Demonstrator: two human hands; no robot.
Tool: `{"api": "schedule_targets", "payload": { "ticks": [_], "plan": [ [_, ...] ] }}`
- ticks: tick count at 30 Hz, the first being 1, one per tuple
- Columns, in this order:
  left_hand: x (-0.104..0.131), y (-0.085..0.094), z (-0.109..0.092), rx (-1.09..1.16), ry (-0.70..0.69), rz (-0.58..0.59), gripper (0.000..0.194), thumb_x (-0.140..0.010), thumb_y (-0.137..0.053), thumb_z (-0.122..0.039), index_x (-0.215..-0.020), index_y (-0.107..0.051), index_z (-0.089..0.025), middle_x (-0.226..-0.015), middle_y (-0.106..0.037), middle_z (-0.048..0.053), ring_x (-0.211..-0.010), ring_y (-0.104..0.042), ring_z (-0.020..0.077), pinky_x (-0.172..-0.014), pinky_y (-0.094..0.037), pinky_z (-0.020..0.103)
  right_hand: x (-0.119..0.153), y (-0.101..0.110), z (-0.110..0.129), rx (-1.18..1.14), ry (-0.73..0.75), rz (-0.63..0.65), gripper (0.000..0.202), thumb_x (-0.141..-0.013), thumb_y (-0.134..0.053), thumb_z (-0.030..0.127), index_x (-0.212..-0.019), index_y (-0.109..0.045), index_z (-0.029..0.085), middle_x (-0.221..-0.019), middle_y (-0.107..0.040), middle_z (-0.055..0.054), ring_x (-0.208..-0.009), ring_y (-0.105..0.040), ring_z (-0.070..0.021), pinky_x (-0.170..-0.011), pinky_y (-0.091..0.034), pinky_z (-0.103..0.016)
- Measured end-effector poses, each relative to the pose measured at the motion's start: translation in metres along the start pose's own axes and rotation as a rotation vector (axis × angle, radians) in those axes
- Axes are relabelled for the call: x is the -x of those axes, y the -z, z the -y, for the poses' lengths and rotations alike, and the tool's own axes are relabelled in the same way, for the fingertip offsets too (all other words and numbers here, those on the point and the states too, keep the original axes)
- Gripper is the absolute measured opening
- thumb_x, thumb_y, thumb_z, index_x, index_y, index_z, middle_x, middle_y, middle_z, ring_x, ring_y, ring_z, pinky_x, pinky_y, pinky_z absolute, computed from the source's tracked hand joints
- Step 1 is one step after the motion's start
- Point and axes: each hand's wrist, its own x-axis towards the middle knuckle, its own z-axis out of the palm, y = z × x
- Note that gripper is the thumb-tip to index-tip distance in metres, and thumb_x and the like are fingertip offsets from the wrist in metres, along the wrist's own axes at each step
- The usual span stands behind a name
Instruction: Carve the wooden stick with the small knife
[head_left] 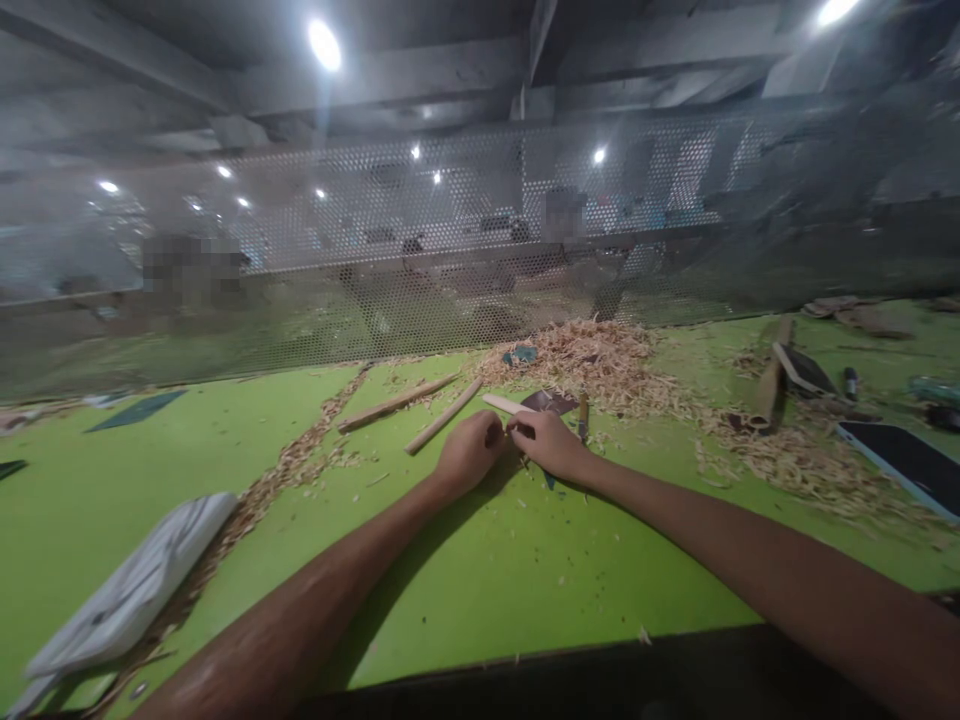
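My left hand (470, 450) is curled closed just above the green tabletop, its fingertips close to my other hand. My right hand (553, 445) is also closed, thumb and fingers bent together; anything small between the fingers of either hand is too hidden to make out. Right behind them is a pale smooth wooden stick (507, 404); whether the right hand touches it I cannot tell. A dark brown sheet piece (551, 402) and a narrow tool with a yellowish-brown handle (583, 415) lie beyond the right hand. Two rough wooden sticks, one longer (397, 404) and one rounder (444, 416), rest left of it.
A heap of wood shavings (592, 360) lies against the perforated metal screen (450, 270). At right are a phone (904, 462), a dark block (806, 370) and a wooden piece (772, 385). At left are a white power strip-like bundle (139, 585) and a dark green sheet (137, 411).
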Motion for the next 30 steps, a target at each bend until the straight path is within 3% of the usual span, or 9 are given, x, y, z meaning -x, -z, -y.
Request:
{"api": "schedule_targets", "payload": {
  "ticks": [9,18,30],
  "plan": [
    [0.001,-0.001,-0.0008,-0.011,-0.023,-0.01,0.008,-0.089,-0.065,-0.012,-0.083,-0.063,-0.018,-0.08,-0.064,0.001,-0.072,-0.054,0.0164,-0.063,-0.034,0.026,0.0002,0.0038,0.0038,0.011,0.044,-0.004,0.017,-0.095,-0.058,0.013,-0.094,-0.075,0.013,-0.08,-0.068,-0.004,-0.065,-0.051,-0.0116,-0.061,-0.033,-0.024],
    [0.001,-0.0021,0.0015,0.015,-0.052,-0.005,0.01,-0.088,-0.065,-0.012,-0.081,-0.061,-0.018,-0.079,-0.062,0.001,-0.071,-0.053,0.0159,-0.064,-0.034,0.025,-0.0003,0.0015,0.0015,0.048,0.035,0.009,0.02,-0.096,-0.058,0.013,-0.101,-0.077,0.014,-0.088,-0.071,-0.006,-0.07,-0.054,-0.0134,-0.063,-0.035,-0.025],
    [0.0024,-0.002,0.0028,0.047,-0.088,-0.017,0.013,-0.086,-0.062,-0.01,-0.078,-0.057,-0.018,-0.075,-0.057,-0.001,-0.068,-0.047,0.0152,-0.063,-0.03,0.026,-0.0012,0.0009,0.0009,0.07,0.062,0.037,0.011,-0.091,-0.06,0.01,-0.09,-0.07,0.014,-0.083,-0.067,-0.004,-0.074,-0.055,-0.0148,-0.068,-0.036,-0.026]
  ]
}}
